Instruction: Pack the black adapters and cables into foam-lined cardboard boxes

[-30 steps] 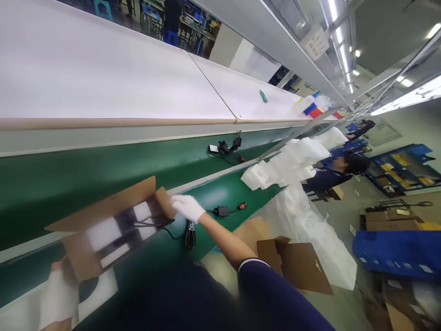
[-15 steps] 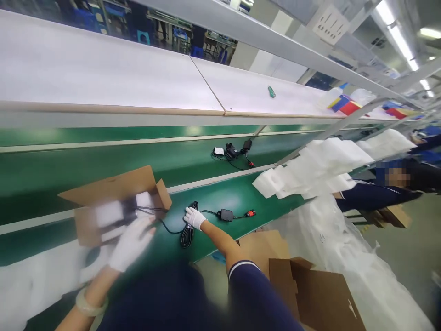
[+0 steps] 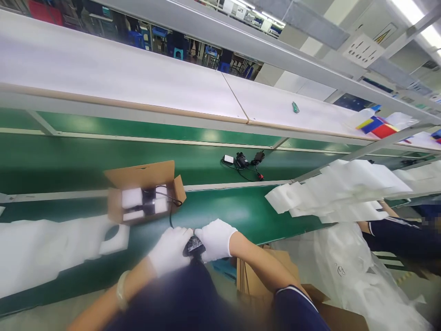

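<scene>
Close to my body, both gloved hands meet around a bundled black cable (image 3: 194, 247). My left hand (image 3: 172, 250) grips it from the left with bent fingers, slightly blurred. From the other side my right hand (image 3: 217, 239) closes on it, thumb near the left fingertips. Much of the bundle is hidden by the gloves. A black lead runs from it up into the open cardboard box (image 3: 115, 207), which stands left of my hands. Inside the box, a black device (image 3: 149, 201) sits between white foam pieces (image 3: 132, 197).
White foam sheets (image 3: 62, 248) lie left on the green bench (image 3: 234, 207); more foam (image 3: 337, 184) is stacked right. Behind, a black cable set (image 3: 242, 160) rests on the green surface under a white shelf (image 3: 155, 82). Flat cardboard (image 3: 255, 278) stands below right. A co-worker's sleeve (image 3: 396, 234) shows right.
My right hand has lifted the coiled cable off the bench and brought it toward my body. My left hand has left the box and joined it. The view has shifted left.
</scene>
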Available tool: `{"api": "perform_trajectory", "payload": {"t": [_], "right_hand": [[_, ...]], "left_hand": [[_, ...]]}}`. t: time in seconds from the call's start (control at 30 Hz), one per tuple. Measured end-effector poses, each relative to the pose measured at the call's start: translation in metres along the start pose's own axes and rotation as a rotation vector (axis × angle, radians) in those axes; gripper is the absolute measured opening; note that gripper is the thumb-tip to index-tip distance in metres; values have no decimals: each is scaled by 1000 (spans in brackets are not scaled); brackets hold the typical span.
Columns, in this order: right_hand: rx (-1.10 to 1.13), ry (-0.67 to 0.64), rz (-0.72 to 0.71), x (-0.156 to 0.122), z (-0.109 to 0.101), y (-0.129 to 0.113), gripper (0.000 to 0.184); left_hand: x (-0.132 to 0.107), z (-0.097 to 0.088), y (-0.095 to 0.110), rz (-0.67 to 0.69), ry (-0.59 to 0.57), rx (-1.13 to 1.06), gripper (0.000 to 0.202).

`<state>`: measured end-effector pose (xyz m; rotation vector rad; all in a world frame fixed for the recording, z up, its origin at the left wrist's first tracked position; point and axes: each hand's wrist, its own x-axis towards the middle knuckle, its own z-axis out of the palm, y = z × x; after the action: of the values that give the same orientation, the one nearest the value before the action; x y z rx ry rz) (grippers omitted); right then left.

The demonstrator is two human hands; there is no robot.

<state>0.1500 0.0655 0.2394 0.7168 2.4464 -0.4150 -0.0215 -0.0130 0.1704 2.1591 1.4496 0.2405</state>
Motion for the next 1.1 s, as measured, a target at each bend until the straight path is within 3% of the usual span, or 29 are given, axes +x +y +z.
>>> {"api": "perform_trajectory", "payload": {"t": [0.07, 0.2, 0.27, 0.33, 0.43, 0.6, 0.67, 0.77, 0.87, 0.93, 1.0, 1.1], "right_hand": [[50, 43, -21, -12, -17, -3, 54], [220, 16, -78, -26, -24, 2, 87], [357, 10, -73, -28, -21, 0, 82], [534, 48, -61, -26, -18, -5, 61], [847, 238, -73, -15, -9, -19, 46], [1456, 745, -168, 23, 11, -46, 52], [1566, 838, -179, 34, 15, -55, 54], [1766, 751, -207, 40, 17, -65, 62], [2052, 415, -244, 42, 18, -72, 75], [2125, 199, -315, 45, 16, -74, 83], [2076, 191, -342, 51, 10, -72, 87], [1895, 292, -246, 64, 0, -61, 85]], "left_hand": [[-6, -15, 1, -30, -2, 23, 25], [-25, -38, -14, -33, 7, -123, 20], [-33, -43, -21, -45, -10, -290, 17], [-38, -44, -26, -74, -28, -518, 17], [-39, -41, -30, -134, 49, -936, 27], [-31, -33, -20, -230, 423, -1641, 48], [-30, -29, -15, -236, 503, -1813, 47], [-30, -25, -16, -244, 584, -1841, 51], [-28, -22, -31, -236, 720, -1751, 58], [-25, -21, -43, -179, 789, -1688, 61], [-22, -25, -54, -94, 802, -1651, 62], [-20, -37, -62, 50, 759, -1672, 60]]}}
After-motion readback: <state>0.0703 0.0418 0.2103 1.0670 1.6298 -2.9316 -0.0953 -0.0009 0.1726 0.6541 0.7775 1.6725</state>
